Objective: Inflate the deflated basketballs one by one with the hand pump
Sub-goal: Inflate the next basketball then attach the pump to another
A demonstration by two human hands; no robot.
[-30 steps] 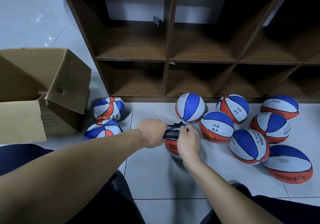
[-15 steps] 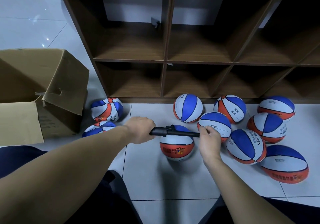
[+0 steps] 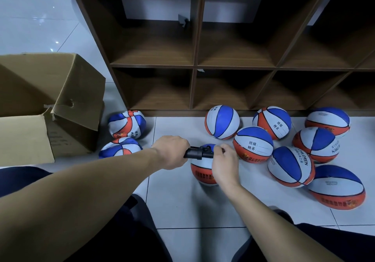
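While the round rubber basketball (image 3: 203, 169) sits on glossy tile, left hand (image 3: 172, 151) and right hand (image 3: 224, 163) grip the black pump (image 3: 199, 153)

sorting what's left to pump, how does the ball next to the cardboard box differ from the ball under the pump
The ball beside the cardboard box is crumpled and dented; the ball under the pump looks round.
The box-side ball lies untouched near the cardboard box; the other sits beneath the hand pump, which the left hand and right hand grip.
Both share blue, white and orange panels.
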